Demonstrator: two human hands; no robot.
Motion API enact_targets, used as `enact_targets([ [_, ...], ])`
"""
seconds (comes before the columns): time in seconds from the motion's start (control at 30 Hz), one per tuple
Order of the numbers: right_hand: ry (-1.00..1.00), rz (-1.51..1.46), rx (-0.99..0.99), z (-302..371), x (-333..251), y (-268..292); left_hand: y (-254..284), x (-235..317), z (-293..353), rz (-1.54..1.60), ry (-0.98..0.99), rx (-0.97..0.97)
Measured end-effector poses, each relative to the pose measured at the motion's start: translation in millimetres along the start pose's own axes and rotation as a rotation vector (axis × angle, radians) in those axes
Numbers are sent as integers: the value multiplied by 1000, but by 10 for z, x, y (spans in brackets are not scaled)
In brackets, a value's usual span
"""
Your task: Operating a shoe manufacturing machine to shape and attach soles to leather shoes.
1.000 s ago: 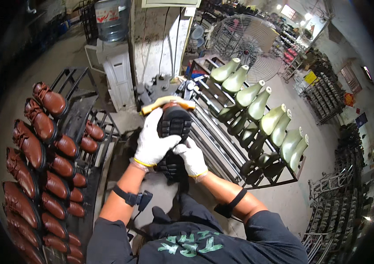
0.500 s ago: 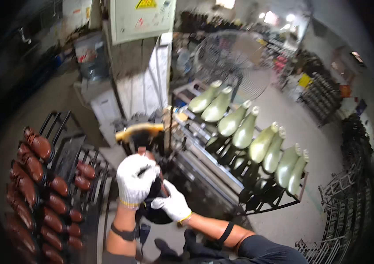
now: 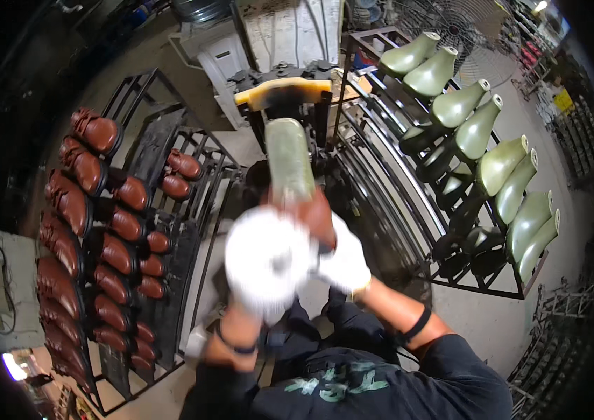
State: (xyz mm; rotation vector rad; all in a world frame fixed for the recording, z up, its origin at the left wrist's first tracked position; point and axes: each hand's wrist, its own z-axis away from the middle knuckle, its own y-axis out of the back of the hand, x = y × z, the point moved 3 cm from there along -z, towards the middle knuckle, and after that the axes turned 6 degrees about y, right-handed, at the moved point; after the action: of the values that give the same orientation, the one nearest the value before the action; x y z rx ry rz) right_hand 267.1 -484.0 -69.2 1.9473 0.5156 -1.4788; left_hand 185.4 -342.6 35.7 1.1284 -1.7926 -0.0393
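Note:
A brown leather shoe, blurred, is between my two white-gloved hands in front of my body. My left hand is closed in a rounded grip at its near left side, its fingers smeared by motion. Along the shoe's right side, my right hand is wrapped, fingers partly hidden behind it. Beyond the shoe lies a green shoe last, its rounded end away from me; whether its near end is inside the shoe, I cannot tell. Just past the last is a dark machine with a curved yellow-orange pad.
At left, a black rack bears several brown shoes. A metal rack at right holds several green lasts upright, with dark shapes beneath. A large fan and a white box stand farther back.
My view has tilted down, so machine, racks and hands appear differently placed. The green last now shows beyond the shoe, where only brown and dark parts showed between my hands before.

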Motion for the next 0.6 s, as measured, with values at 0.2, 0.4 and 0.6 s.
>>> enact_targets([
  [0.2, -435, -125, -663, 1026, 318, -420, 499, -584, 1343, 662, 807, -100],
  [0.4, -401, -411, -859, 714, 661, -837, 720, -1348, 2221, 962, 1364, -82],
  [0.6, -5, -65, -742, 420, 239, -1464, 851, -1414, 2433, 1234, 1731, 659],
])
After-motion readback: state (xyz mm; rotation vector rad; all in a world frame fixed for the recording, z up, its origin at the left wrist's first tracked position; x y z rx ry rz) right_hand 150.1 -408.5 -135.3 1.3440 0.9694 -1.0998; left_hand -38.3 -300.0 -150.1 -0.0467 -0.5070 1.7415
